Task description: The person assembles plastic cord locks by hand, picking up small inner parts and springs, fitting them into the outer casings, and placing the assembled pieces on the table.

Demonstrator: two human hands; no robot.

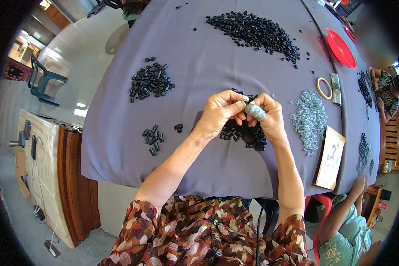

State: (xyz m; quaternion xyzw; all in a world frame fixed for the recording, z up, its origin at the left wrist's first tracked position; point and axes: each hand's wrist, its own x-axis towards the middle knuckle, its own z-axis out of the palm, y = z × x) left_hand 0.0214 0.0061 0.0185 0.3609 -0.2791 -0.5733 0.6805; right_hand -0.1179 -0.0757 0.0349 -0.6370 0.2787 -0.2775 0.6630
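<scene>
My left hand and my right hand meet over the table, thumbs and fingers pinched close together. What sits between the fingertips is too small and covered to make out. A grey wrapping covers one finger or the thumb of my right hand. Right below both hands lies a pile of small black plastic pieces, partly hidden by them. To the left are a few loose black pieces and a larger heap of black pieces. A pile of small clear plastic pieces lies right of my right hand.
A large black heap spreads at the far side of the grey tablecloth. On the right are a tape roll, a booklet and a red tray. Other people sit along the right side.
</scene>
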